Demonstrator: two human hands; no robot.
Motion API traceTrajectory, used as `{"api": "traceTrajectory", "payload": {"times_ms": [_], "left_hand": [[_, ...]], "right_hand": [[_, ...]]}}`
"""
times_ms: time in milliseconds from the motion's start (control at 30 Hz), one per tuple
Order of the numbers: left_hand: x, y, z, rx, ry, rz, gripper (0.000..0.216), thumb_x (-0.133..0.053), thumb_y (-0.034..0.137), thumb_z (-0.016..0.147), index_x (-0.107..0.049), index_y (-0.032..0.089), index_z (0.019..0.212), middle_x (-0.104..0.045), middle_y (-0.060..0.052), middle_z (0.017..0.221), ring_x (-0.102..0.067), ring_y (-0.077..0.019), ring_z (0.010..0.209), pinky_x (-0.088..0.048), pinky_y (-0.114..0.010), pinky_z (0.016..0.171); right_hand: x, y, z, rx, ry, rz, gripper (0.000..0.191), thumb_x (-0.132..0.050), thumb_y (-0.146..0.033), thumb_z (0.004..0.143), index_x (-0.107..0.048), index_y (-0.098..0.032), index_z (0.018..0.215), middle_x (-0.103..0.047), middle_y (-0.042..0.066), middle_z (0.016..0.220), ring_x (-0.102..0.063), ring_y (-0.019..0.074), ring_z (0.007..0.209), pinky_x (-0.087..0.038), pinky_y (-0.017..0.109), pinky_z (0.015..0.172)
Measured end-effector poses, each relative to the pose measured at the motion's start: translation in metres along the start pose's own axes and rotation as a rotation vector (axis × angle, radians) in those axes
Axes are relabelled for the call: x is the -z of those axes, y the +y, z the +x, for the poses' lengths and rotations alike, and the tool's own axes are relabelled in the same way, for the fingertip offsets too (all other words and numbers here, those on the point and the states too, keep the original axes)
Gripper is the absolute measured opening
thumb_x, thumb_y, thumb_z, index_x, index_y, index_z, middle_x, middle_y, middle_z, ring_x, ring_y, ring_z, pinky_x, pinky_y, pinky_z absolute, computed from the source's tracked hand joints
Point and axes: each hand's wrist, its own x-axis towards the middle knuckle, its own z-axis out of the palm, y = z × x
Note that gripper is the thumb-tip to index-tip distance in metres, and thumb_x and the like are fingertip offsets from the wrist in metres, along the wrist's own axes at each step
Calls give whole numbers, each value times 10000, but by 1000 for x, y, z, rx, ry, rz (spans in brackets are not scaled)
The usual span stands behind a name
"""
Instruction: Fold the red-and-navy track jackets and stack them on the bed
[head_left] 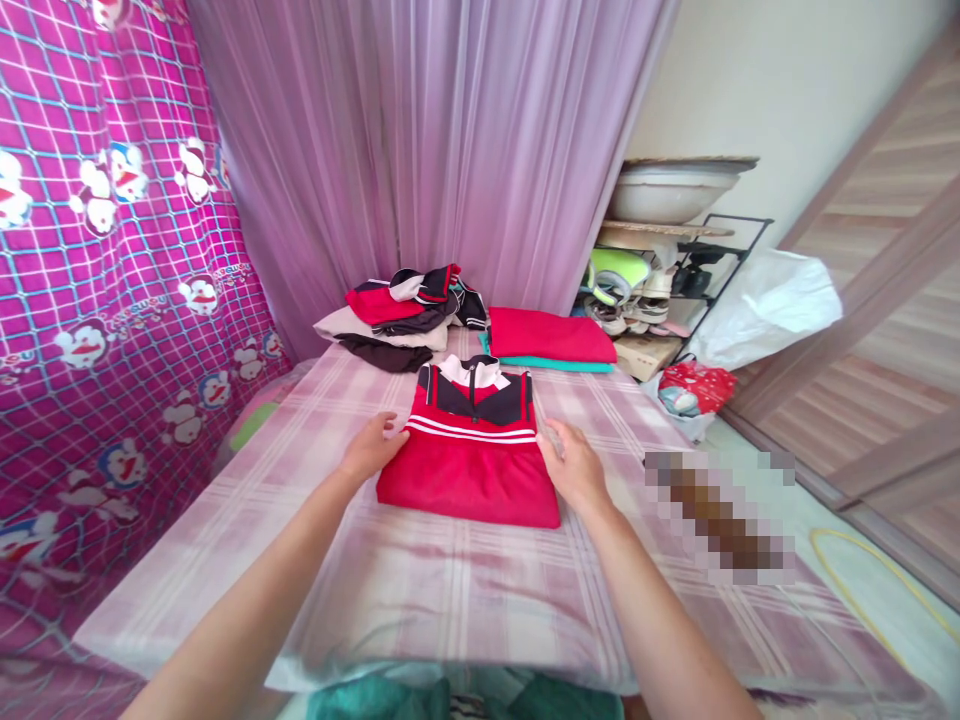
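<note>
Left hand: the left hand [371, 447] is resting left of centre in the frame, palm down, fingers loose and spread, their tips touching the left edge of the folded red jacket [469, 470].
Right hand: the right hand [576, 465] is lying flat just right of centre, fingers stretched out and unclenched, pressing against the jacket's right edge; it is not gripping anything.
Garment between the hands: one folded red jacket is lying in the middle of the frame, showing two white stripes, a dark band and a white collar pointing away from the person.
Surface: one checked pink-and-white tablecloth [450, 590] is covering the table and filling the lower half of the frame.
Loose clothes: one untidy heap of clothes [401, 315], in red, black, white and dark brown, is sitting above the jacket, slightly to the left.
Folded stack: two folded pieces are lying upper right of the jacket, a red garment [551, 335] on top of a teal garment [559, 365].
Curtains: two are hanging, a lilac curtain [450, 150] across the top centre and a pink cartoon-print curtain [90, 300] down the left side.
Right side: one shoe rack [675, 290] is standing with one pale basin [671, 190] on top; one white plastic bag [765, 305] and one red bag [697, 385] are lying beside it.
</note>
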Motion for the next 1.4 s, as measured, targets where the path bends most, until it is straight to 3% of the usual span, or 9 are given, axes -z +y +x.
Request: {"api": "traceTrajectory", "payload": {"times_ms": [100, 167, 267, 367, 667, 1033, 1200, 1300, 1400], "left_hand": [[-12, 23, -10, -388, 110, 250, 456, -496, 413, 919, -588, 224, 1325, -571, -110, 1429, -525, -270, 1324, -381, -430, 1137], [-31, 36, -17, -536, 56, 380, 470, -445, 439, 953, -585, 247, 1359, -515, -89, 1505, -397, -290, 1436, -257, -492, 1210], [-61, 38, -23, -493, -31, 527, 566, -440, 524, 951, -506, 274, 1454, -432, -95, 1573, -309, -336, 1484, -180, -585, 1214], [-75, 27, -20, -454, -41, 561, 630, -414, 566, 951, -409, 298, 1521, -366, -93, 1612, -281, -343, 1496, -188, -602, 1202], [-74, 21, -7, -421, -92, 525, 640, -404, 594, 946, -386, 328, 1528, -349, -77, 1622, -275, -325, 1498, -208, -595, 1191], [-75, 24, -2, -384, -88, 521, 626, -397, 583, 949, -403, 319, 1516, -365, -83, 1614, -289, -306, 1496, -211, -583, 1194], [-74, 26, -5, -394, -83, 540, 635, -396, 563, 955, -399, 283, 1525, -360, -105, 1614, -292, -318, 1494, -222, -580, 1194], [-72, 29, -7, -401, -69, 584, 625, -379, 552, 967, -386, 286, 1532, -366, -102, 1610, -300, -316, 1491, -236, -579, 1193], [-70, 34, -5, -397, -78, 665, 616, -348, 547, 981, -378, 285, 1537, -366, -93, 1611, -297, -304, 1495, -232, -563, 1202]], "right_hand": [[-3, -25, -9, 196, -36, -63, 477, -423, -405, 963, -594, -214, 1364, -534, 128, 1475, -460, 282, 1375, -328, 457, 1152], [-12, -36, -16, 235, -187, -138, 499, -437, -422, 971, -554, -244, 1422, -441, 106, 1558, -364, 295, 1449, -235, 499, 1196], [-27, -37, -20, 143, -411, -231, 543, -436, -458, 980, -485, -265, 1485, -375, 100, 1599, -286, 298, 1493, -181, 536, 1205], [-35, -27, -20, 114, -457, -234, 562, -382, -486, 1000, -441, -269, 1515, -354, 95, 1611, -271, 274, 1501, -180, 512, 1210], [-41, -10, -15, 127, -381, -133, 500, -365, -439, 1009, -520, -274, 1455, -411, 72, 1582, -321, 226, 1481, -228, 477, 1209], [-36, 22, -25, 156, -227, 121, 490, -432, -442, 953, -633, -226, 1344, -501, 101, 1514, -419, 247, 1426, -305, 468, 1202], [-38, 26, -18, -31, -62, 180, 484, -471, -434, 929, -638, -189, 1311, -609, 137, 1391, -555, 259, 1299, -411, 434, 1125], [-39, 29, -5, -180, -76, 179, 456, -560, -387, 875, -634, -197, 1284, -717, 109, 1198, -671, 242, 1096, -505, 412, 999], [-41, 30, 7, -183, -75, 226, 432, -607, -294, 828, -634, -244, 1255, -747, 53, 1109, -697, 206, 994, -536, 367, 929]]}}
